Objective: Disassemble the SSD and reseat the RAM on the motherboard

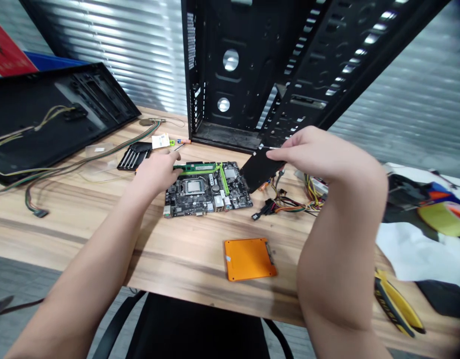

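A black motherboard lies flat on the wooden table, with a silver processor in its socket. A green memory module sits along its far side, beside bright green slots. My left hand is curled over the board's far left corner, thumb and fingertips at the module's end; part of its grip is hidden. My right hand pinches a flat black rectangular piece by its upper right corner. That piece is tilted, its lower edge close to the board's right side. Nearer me lies an orange solid-state drive.
An open black computer case stands behind the board. Bundled cables lie to the right. A black panel with wires leans at left, near a screwdriver bit set. Yellow-black pliers rest at front right.
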{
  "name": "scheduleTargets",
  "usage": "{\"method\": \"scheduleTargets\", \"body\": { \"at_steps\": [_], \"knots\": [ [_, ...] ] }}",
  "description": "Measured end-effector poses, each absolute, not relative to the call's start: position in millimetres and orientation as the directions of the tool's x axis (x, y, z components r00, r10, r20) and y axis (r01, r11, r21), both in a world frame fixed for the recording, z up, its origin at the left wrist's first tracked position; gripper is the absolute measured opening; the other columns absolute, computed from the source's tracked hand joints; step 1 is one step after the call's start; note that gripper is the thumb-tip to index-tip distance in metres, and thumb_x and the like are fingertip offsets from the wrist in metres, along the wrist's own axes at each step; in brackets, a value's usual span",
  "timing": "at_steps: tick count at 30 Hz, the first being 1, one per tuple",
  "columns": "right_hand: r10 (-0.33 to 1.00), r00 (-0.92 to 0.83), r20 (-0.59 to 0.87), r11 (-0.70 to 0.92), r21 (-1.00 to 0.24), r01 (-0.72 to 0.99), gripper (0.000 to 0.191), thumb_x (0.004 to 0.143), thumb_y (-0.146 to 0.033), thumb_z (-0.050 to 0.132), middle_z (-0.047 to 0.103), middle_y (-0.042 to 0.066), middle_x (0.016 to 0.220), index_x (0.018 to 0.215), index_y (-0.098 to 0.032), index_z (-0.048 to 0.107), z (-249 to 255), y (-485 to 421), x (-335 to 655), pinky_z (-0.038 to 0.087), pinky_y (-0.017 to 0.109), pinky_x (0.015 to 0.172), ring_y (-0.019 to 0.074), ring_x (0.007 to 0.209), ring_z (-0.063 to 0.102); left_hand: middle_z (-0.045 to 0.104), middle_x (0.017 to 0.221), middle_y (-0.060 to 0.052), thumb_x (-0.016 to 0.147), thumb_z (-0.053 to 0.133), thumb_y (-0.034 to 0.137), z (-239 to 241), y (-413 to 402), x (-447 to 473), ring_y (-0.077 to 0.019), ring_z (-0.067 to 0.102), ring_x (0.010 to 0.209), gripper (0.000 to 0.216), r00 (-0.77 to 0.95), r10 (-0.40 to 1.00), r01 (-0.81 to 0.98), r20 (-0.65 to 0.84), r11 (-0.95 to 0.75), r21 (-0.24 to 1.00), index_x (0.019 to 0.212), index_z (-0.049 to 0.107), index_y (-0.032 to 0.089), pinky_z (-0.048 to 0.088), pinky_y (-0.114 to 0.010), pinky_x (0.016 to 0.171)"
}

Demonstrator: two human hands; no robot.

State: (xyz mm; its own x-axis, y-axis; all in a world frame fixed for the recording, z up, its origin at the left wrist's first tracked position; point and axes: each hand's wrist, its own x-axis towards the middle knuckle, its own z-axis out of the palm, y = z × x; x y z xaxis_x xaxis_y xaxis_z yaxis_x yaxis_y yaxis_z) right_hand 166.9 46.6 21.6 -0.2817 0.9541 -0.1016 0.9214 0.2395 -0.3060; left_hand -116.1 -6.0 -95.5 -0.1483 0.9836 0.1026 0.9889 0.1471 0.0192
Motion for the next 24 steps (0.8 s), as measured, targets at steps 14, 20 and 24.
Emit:
{"method": "scheduleTargets", "body": {
  "at_steps": [14,20,24],
  "knots": [
    [0.873,-0.458,-0.165,-0.063,-0.971,0.230,0.048,0.065,-0.060,0.069,0.028,-0.009,0.046,0.056,-0.019,0.048,-62,-3,206,0.011,0.024,0.043,0.0053,0.042,0.019,0.046,0.140,-0.020,0.076,0.054,0.071,-92,-68,-3,-0.0363,0.045,0.126,0.084,0.346,0.816,0.847,0.464,-0.484,0.219,0.137,0.039,0.015,0.034,-0.048,0.102],
    [0.840,-0.528,-0.124,-0.050,-0.987,0.153,0.052,0.067,-0.065,0.067,0.029,-0.008,0.049,0.056,-0.019,0.047,-98,-14,218,0.016,0.024,0.045,0.0064,0.044,0.024,0.056,0.125,-0.019,0.080,0.061,0.047,-109,-70,9,-0.0313,0.052,0.117,0.062,0.397,0.783,0.775,0.479,-0.565,0.282,0.128,0.040,0.014,0.042,-0.045,0.099],
    [0.824,-0.566,-0.021,0.113,-0.973,0.200,0.054,0.074,-0.066,0.060,0.028,-0.006,0.052,0.054,-0.019,0.044,-102,-14,227,0.018,0.025,0.048,0.0075,0.049,0.023,0.052,0.128,-0.018,0.081,0.060,0.044,-113,-70,11,-0.0312,0.051,0.119,0.065,0.418,0.782,0.738,0.462,-0.589,0.330,0.133,0.033,0.017,0.042,-0.048,0.101]
  ]
}}
